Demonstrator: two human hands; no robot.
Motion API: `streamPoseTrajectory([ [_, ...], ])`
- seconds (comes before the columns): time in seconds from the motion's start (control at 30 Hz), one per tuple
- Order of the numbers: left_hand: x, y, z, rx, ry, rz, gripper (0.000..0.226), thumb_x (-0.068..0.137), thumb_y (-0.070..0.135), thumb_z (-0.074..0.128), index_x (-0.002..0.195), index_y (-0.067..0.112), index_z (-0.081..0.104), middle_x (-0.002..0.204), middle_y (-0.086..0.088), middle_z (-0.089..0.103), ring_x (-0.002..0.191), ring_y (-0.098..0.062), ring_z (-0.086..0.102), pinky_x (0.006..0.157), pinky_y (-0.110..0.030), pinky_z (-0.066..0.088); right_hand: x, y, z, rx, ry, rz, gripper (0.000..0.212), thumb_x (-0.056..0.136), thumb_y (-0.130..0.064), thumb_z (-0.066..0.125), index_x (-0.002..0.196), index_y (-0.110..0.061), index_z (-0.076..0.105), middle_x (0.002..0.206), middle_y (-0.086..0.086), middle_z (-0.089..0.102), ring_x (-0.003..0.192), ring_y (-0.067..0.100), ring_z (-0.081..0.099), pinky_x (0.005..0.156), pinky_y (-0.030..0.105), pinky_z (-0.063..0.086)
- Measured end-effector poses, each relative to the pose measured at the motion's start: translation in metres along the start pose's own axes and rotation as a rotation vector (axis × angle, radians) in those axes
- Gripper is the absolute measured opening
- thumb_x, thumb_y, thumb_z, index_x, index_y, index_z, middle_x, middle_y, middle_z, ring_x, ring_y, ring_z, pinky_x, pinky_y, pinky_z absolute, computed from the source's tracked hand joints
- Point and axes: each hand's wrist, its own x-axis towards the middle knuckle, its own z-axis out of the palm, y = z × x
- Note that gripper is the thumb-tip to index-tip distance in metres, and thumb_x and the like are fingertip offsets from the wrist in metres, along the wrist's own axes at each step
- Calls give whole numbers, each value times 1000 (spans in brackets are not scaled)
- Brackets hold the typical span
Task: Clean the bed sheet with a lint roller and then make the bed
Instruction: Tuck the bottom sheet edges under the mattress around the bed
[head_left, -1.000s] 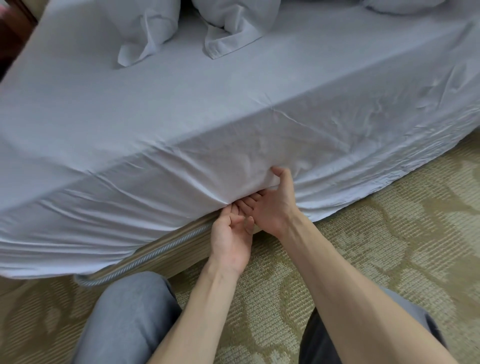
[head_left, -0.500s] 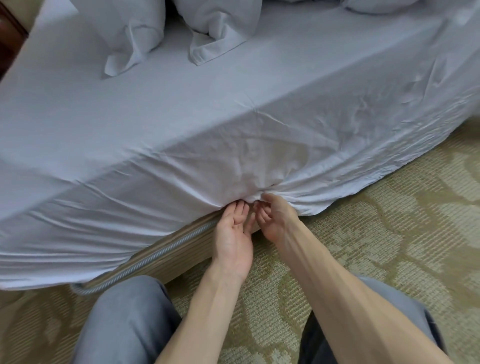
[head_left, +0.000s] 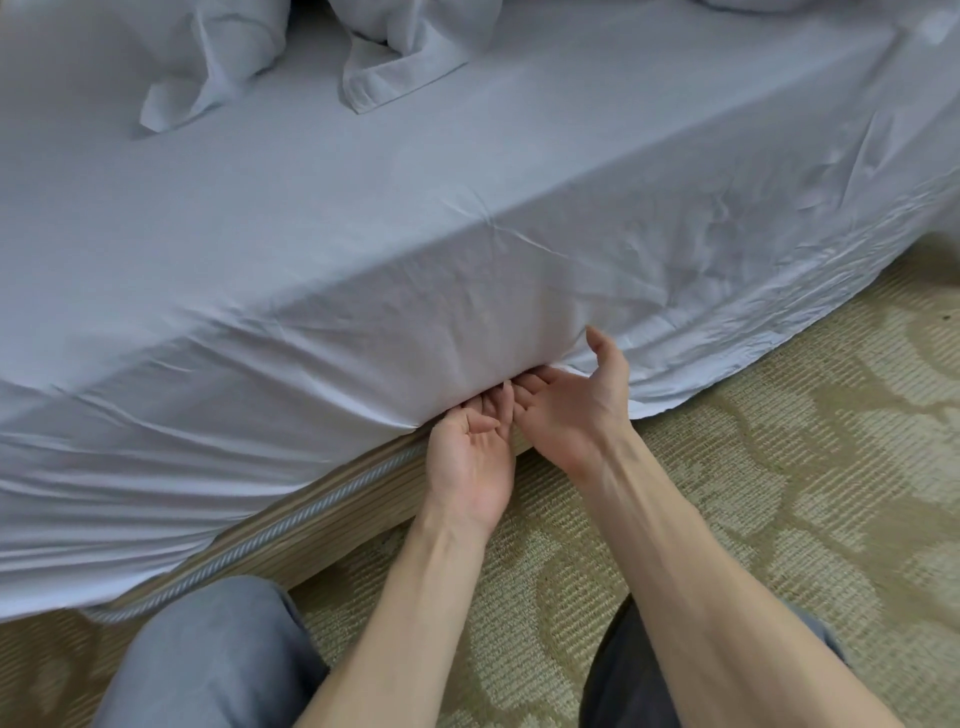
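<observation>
Evidently tucking is under way: the left hand (head_left: 470, 457) and right hand (head_left: 566, 410) lie palm up, fingers uncurled, pushing the sheet (head_left: 467, 322) under the mattress. Next, the loose hem (head_left: 727, 374) rightward probably needs the same.

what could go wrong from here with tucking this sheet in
Right of the right hand, the sheet's loose edge hangs down to the carpet and may pick up lint.
The creases could get tucked in tight.
Fingers of the left hand are wedged above the bed base and could get pinched.
</observation>
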Motion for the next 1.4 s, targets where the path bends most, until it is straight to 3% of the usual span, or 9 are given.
streamPoseTrajectory([
  [0.13,19,4,5,38,14,-30,44,64,-15,37,96,3,61,92,-9,63,84,-20,60,87,-26,51,13,0,6,0,31,-57,78,86,-62,50,130,2,54,116,16,63,104,28,62,83,33,49],
  [0.3,20,3,5,63,4,-35,43,64,-15,37,96,3,61,86,-9,65,79,-19,60,87,-27,51,22,-5,5,-34,38,-64,77,80,-60,51,132,-4,53,109,12,56,103,29,57,91,37,44],
  [0.4,15,4,8,72,30,-43,48,73,-17,34,107,3,61,102,-11,65,93,-21,61,100,-30,48,16,-12,5,-54,24,-21,64,82,-59,50,111,-3,57,97,13,65,98,29,62,93,35,47],
  [0.5,2,2,3,74,62,-50,49,88,-16,29,122,2,60,126,-12,62,122,-23,58,112,-35,43,6,-19,5,-241,83,7,72,84,-59,49,121,2,59,110,20,72,109,33,67,99,40,50],
  [0.6,-10,-2,-4,76,19,-83,58,92,-13,27,142,2,51,149,-11,53,142,-20,44,113,-34,41,-8,-25,-2,-424,251,-42,58,93,-47,49,119,4,63,103,19,75,98,30,74,88,39,58],
  [0.83,-5,-31,15,98,2,-152,61,95,-9,30,154,2,34,160,-14,37,150,-25,32,118,-38,37,-11,-32,-24,-113,395,61,33,97,-28,61,105,4,55,118,11,69,91,21,69,67,31,57],
  [0.93,3,-35,16,59,-20,-160,61,92,-11,29,151,1,41,156,-15,43,146,-25,40,115,-37,41,-5,-35,-22,-25,353,-35,40,97,-22,60,127,3,53,116,14,68,94,21,68,73,27,57],
  [1.13,15,-51,26,-32,-96,-130,81,65,-16,34,143,-3,48,147,-13,54,136,-22,51,119,-32,36,-5,-41,-21,158,202,-190,62,93,-35,59,133,9,43,123,26,61,110,32,67,100,39,54],
  [1.4,51,-53,22,-80,-117,-235,75,73,-16,50,147,-11,41,153,-21,45,141,-21,47,104,-23,48,6,-47,-18,116,-62,-224,91,88,-61,56,145,8,37,141,29,51,130,38,53,114,46,40],
])
